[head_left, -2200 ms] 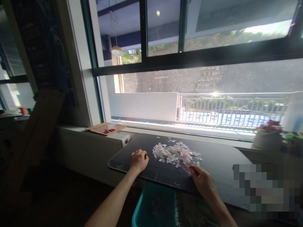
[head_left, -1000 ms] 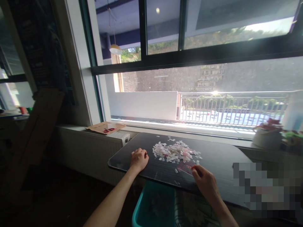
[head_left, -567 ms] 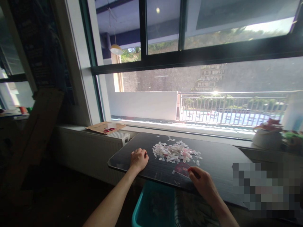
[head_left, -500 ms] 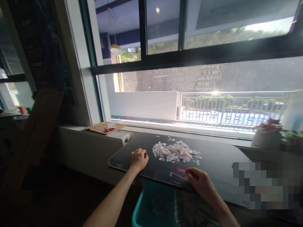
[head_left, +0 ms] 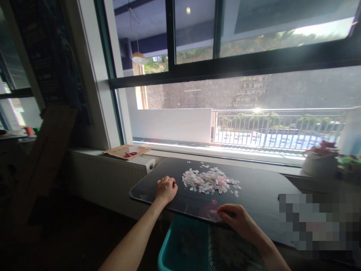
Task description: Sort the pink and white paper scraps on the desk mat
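At the left of the dark tabletop [head_left: 262, 195], the left hand [head_left: 167, 189] rests with fingers curled, its grip too hidden to tell whether it is closed or holds anything. Rightward, the teal bin [head_left: 164, 250] stands below the near edge and a heap of paper scraps [head_left: 208, 180] lies above; the reddish translucent disc [head_left: 207, 210], pinched in the right hand's [head_left: 235, 218] narrow grip, has shifted from near the heap to that edge, leaving most scraps behind.
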A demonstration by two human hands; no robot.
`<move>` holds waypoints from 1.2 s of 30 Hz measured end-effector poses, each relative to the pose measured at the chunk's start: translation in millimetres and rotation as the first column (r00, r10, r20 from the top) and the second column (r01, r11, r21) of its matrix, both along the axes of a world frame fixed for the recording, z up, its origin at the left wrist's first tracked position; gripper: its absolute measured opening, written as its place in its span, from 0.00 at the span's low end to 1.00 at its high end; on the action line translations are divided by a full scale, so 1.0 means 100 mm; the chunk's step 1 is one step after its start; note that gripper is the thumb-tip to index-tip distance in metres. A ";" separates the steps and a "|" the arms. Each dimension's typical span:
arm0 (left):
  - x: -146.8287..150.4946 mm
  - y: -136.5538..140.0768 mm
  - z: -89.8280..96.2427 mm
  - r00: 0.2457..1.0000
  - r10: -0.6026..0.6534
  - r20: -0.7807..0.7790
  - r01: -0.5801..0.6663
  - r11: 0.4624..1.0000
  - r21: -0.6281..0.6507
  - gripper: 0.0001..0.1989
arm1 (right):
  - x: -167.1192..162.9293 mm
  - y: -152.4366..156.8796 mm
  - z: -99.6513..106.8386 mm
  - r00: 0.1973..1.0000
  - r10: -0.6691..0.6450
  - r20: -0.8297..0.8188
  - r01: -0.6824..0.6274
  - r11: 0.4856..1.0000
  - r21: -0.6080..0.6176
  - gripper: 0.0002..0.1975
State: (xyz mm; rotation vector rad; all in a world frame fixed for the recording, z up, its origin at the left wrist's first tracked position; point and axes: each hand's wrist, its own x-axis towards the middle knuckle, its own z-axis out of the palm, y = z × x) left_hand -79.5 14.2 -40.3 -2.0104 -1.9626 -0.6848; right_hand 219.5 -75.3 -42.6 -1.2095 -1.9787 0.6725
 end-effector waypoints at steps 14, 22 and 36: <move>-0.01 -0.01 0.01 1.000 -0.005 0.004 0.005 1.000 0.003 0.09 | 0.22 0.11 -0.02 0.847 -0.531 -0.017 0.530 0.847 -0.021 0.17; 0.00 0.00 0.02 1.000 -0.005 0.008 0.005 1.000 0.001 0.09 | 0.16 0.05 -0.02 0.893 -0.450 -0.014 0.450 0.892 0.036 0.16; 0.03 -0.04 0.04 1.000 0.006 0.009 -0.006 1.000 -0.013 0.09 | 0.14 0.07 -0.07 0.949 -0.306 -0.070 0.310 0.949 0.057 0.16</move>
